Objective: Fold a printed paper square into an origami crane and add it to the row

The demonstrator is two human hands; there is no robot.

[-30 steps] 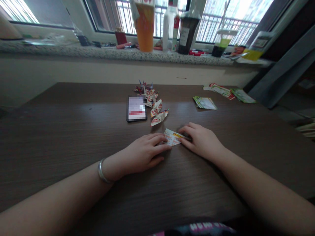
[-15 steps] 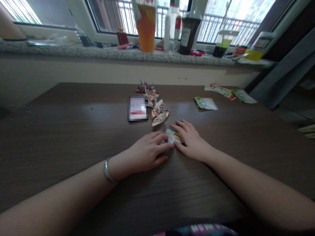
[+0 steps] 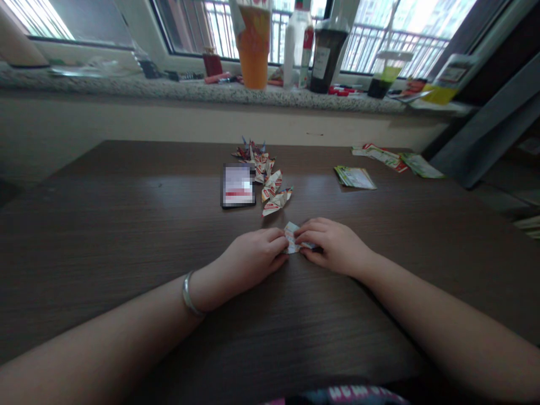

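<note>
A small printed sheet of paper [image 3: 291, 239], mostly white and partly folded, lies on the table between my hands. My left hand [image 3: 257, 256] pinches its left edge, with the fingers bent and close together. From the right, my right hand [image 3: 333, 243] grips the other end between thumb and curled fingers, and covers part of it. Just beyond the paper sit several folded paper shapes [image 3: 276, 201], white with red print, in a row that runs away from me.
Left of the folded shapes lies a phone [image 3: 237, 187] with a blurred screen. A stack of printed papers [image 3: 356, 178] and some loose strips [image 3: 383, 157] rest at the back right. Cups and bottles stand on the windowsill [image 3: 169, 93] behind the table [image 3: 105, 225].
My right fingers, spread before, have curled in onto the paper. My left fingers have closed on its left edge. The paper now shows a whiter, folded face.
</note>
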